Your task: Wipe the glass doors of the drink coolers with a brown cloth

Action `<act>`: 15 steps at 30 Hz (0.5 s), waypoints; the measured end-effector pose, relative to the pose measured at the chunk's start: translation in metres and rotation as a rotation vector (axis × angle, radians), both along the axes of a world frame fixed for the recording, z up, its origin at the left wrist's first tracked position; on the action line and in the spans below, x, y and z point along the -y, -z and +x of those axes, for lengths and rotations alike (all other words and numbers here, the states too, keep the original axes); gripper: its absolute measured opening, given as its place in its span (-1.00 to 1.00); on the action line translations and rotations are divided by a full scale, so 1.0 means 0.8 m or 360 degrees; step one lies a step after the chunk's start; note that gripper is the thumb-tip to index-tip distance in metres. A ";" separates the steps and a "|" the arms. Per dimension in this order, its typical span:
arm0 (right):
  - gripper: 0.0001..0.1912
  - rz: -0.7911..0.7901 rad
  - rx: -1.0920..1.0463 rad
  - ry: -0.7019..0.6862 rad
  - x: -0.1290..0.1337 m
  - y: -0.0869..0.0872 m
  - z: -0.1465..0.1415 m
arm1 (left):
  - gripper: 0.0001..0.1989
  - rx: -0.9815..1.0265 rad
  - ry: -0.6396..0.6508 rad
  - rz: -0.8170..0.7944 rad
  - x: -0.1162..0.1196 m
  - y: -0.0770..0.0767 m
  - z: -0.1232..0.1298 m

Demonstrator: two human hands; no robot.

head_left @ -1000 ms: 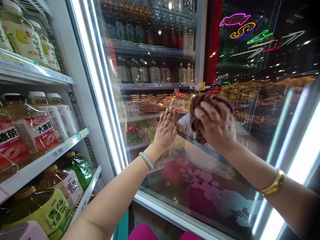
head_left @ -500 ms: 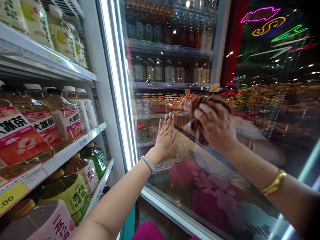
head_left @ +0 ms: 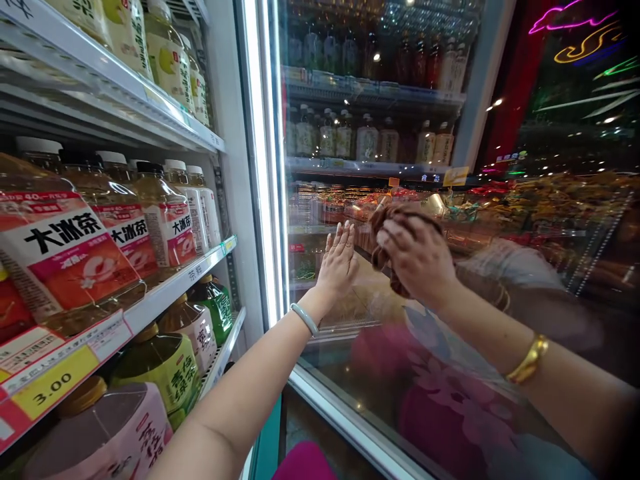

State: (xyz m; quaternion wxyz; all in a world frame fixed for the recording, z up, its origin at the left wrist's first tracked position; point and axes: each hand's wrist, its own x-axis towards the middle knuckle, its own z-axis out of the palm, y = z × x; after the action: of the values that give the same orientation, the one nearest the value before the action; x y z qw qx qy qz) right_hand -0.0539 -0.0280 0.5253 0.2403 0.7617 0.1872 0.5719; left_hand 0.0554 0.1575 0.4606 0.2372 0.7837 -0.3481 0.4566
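Observation:
A tall glass door (head_left: 380,373) with a light metal frame stands in front of me, full of reflections. My left hand (head_left: 339,262) lies flat against the glass, fingers stretched out and holding nothing; a pale green bangle (head_left: 305,319) circles its wrist. Just to its right, my right hand (head_left: 419,257) presses a crumpled brown cloth (head_left: 380,233) to the pane, its fingers curved over the fabric. On that wrist sits a gold bracelet (head_left: 530,360). Part of the cloth is hidden under the palm.
Shelves of bottled drinks (head_left: 95,233) fill the left side, with a yellow price tag (head_left: 55,381) on one shelf edge. A bright light strip (head_left: 265,167) runs up beside the door. Neon lines (head_left: 585,40) and shelves of bottles show in the glass.
My right hand has moved left with the cloth, nearer to my left hand. The left hand stays flat on the glass. The view has turned left, showing more of the shelves.

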 end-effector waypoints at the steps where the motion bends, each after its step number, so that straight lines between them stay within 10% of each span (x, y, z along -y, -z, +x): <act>1: -0.61 -0.0126 -0.0053 -0.0028 -0.009 0.013 0.008 | -0.34 -0.0009 -0.0018 -0.0029 -0.003 0.005 0.006; 4: -0.65 -0.0342 -0.0170 -0.0102 -0.039 0.014 0.042 | -0.35 -0.0023 -0.0076 -0.0111 -0.010 0.013 0.024; 10: -0.54 -0.0008 -0.0103 -0.0058 -0.048 -0.063 0.060 | -0.33 -0.0023 -0.0084 -0.0080 -0.028 0.004 0.039; 15: -0.57 0.0024 -0.0145 -0.0087 -0.041 0.035 0.042 | -0.32 -0.0128 -0.0081 -0.0018 -0.034 0.053 0.028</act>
State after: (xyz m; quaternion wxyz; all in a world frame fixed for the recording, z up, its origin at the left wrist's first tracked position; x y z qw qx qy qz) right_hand -0.0199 0.0050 0.4973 0.2100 0.7832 0.2144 0.5445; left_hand 0.0781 0.1850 0.4185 0.2437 0.8085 -0.3157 0.4327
